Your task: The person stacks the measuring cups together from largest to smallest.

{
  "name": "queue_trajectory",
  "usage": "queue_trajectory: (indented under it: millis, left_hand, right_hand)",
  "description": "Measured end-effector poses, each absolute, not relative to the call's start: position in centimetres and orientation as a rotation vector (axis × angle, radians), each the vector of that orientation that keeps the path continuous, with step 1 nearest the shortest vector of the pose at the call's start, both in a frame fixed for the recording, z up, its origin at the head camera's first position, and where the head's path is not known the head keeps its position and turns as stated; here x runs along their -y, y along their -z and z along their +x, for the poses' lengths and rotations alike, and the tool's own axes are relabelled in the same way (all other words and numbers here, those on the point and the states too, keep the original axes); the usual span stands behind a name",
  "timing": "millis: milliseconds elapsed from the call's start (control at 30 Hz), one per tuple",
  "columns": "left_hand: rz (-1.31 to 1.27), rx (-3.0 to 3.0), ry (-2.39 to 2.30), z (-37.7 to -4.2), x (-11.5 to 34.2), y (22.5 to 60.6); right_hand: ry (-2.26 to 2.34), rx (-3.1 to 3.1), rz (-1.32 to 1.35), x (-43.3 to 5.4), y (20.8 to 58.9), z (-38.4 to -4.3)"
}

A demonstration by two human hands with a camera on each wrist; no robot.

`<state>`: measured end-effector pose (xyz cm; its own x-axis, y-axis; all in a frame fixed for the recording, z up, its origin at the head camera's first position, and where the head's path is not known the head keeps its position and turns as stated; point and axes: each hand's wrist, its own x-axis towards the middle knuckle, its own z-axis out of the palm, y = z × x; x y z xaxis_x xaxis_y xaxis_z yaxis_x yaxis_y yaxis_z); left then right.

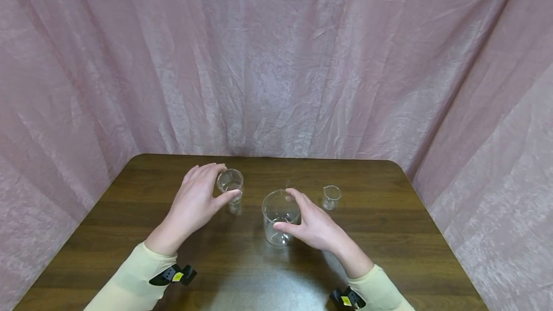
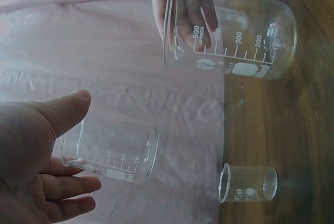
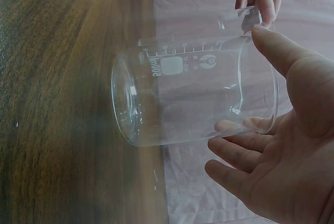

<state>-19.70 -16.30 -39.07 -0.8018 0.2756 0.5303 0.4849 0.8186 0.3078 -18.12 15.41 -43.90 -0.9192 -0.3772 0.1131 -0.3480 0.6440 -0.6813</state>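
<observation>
My left hand grips a medium glass beaker by its rim, thumb on the near side and fingers on the far side. In the left wrist view this beaker is clear of the table, with white graduations. Below it in the head view, a small beaker stands on the table. My right hand holds the large 500 ml beaker near its top, thumb and fingers on opposite sides. The large beaker is upright, and nothing shows inside it.
Another small beaker with a spout stands to the right, beyond my right hand. Everything is over a dark wooden table. Pink curtains hang behind its far edge and along both sides.
</observation>
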Motion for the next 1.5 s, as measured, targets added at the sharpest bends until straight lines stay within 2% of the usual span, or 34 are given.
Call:
queue_trajectory:
  millis: [1500]
  left_hand:
    - [-0.660,2.533,0.651,-18.8,12.4,38.2]
  right_hand:
    - [1.140,-2.820,-0.639,-15.4,43.8,-18.1]
